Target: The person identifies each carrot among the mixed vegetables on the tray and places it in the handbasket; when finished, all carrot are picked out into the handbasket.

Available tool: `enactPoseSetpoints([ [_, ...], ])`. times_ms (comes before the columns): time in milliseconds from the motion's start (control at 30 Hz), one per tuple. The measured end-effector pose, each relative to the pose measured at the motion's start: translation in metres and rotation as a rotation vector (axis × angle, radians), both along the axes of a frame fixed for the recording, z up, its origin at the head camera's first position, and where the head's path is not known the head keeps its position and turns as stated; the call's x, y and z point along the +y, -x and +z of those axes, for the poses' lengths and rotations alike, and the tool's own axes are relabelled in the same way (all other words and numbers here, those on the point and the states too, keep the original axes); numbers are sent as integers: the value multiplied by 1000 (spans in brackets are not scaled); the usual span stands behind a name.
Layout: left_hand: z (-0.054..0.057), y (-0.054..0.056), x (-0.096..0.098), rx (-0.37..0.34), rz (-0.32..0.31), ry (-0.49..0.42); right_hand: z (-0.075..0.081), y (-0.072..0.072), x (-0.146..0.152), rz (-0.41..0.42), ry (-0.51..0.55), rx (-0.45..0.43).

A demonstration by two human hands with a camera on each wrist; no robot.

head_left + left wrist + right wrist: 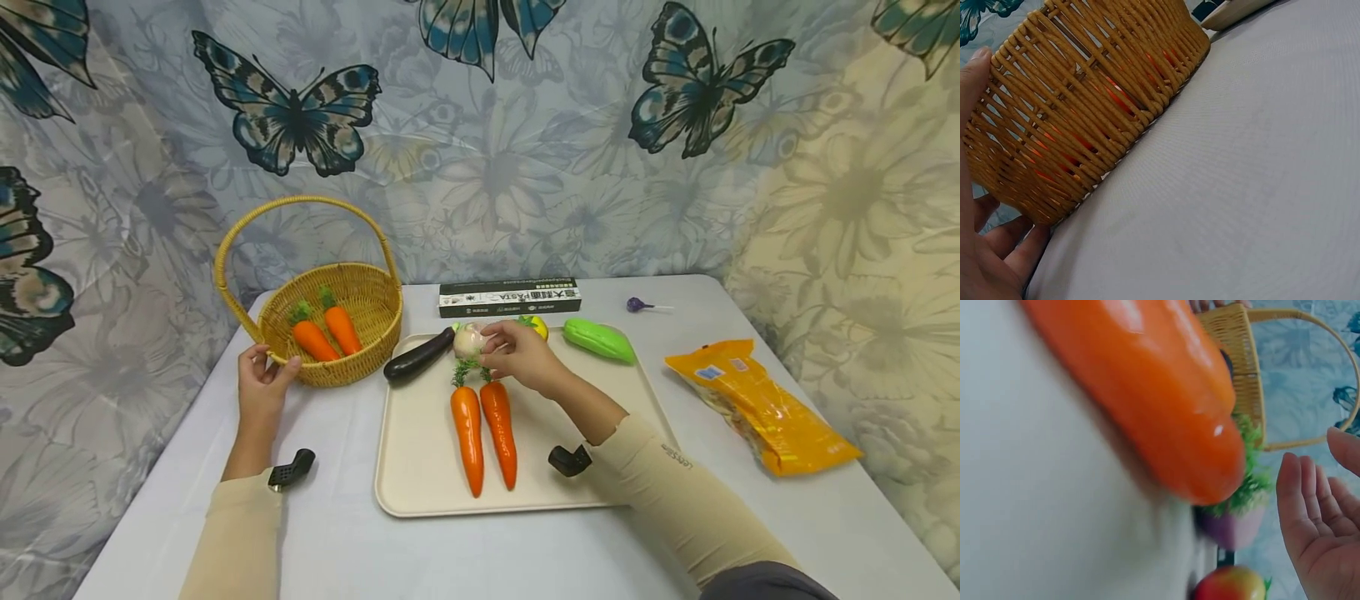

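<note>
My left hand holds the near left side of a wicker basket, its thumb up at the rim and its fingers low against the wall in the left wrist view. Two short carrots lie inside. Over the back of a cream tray hovers my right hand, fingers loosely extended and holding nothing. It overlaps a whitish-purple bulb and the leafy tops of two long carrots, one left and one right. In the right wrist view, these carrots are below the hand.
An eggplant crosses the tray's back left corner; a green vegetable and a yellow-red fruit lie along the back. Behind stands a pasta box. Rightward are a purple lollipop and an orange bag.
</note>
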State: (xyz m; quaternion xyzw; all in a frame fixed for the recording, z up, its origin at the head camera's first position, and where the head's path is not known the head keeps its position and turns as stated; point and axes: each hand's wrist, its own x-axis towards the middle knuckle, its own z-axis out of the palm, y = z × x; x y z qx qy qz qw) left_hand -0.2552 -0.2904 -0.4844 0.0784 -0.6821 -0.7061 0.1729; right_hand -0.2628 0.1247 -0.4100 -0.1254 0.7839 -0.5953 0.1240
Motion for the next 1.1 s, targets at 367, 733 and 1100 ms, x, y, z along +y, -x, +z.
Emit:
enactPoseSetpoints([
  [367, -2, -3, 2, -44, 6, 17, -16, -32, 27, -55, -31, 4],
  [733, -1, 1, -3, -54, 0, 19, -28, -55, 34, -30, -6, -97],
  [1100, 3, -1, -1, -56, 9, 34, -47, -67, 29, -120, -148, -70],
])
